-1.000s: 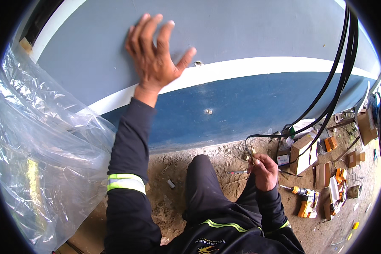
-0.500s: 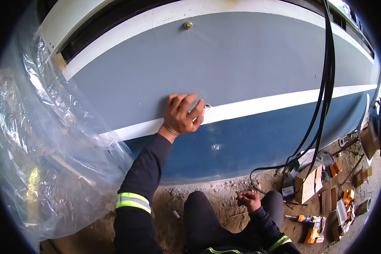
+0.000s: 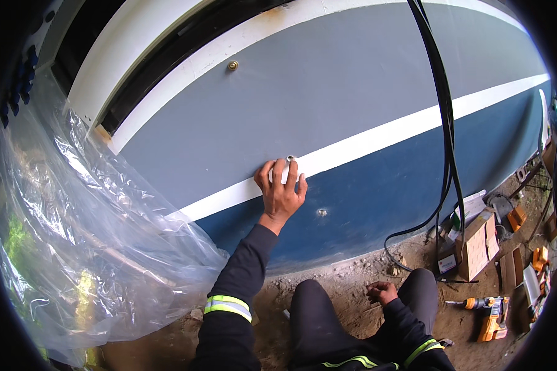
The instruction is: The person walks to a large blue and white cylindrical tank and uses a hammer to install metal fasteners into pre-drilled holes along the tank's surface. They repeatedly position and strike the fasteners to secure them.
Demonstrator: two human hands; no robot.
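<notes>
My left hand reaches up to a curved wall painted grey, white and blue. Its bent fingers are apart, with the tips against the white stripe just below a small hole. Nothing shows in its grip. Lower down, a second rough hole breaks the blue paint. Close to my right knee, my right hand hangs with its fingers curled together. Whatever they may hold is too small to make out.
Clear plastic sheeting drapes along the left. Black cables hang down at the right. An opened cardboard box and a yellow-and-black power drill lie on the dirt ground. A brass fitting sticks out high on the wall.
The view has turned and tilted. My left hand has swung more upright, its fingertips now just under the upper hole instead of left of it. The right hand stays by the knee.
</notes>
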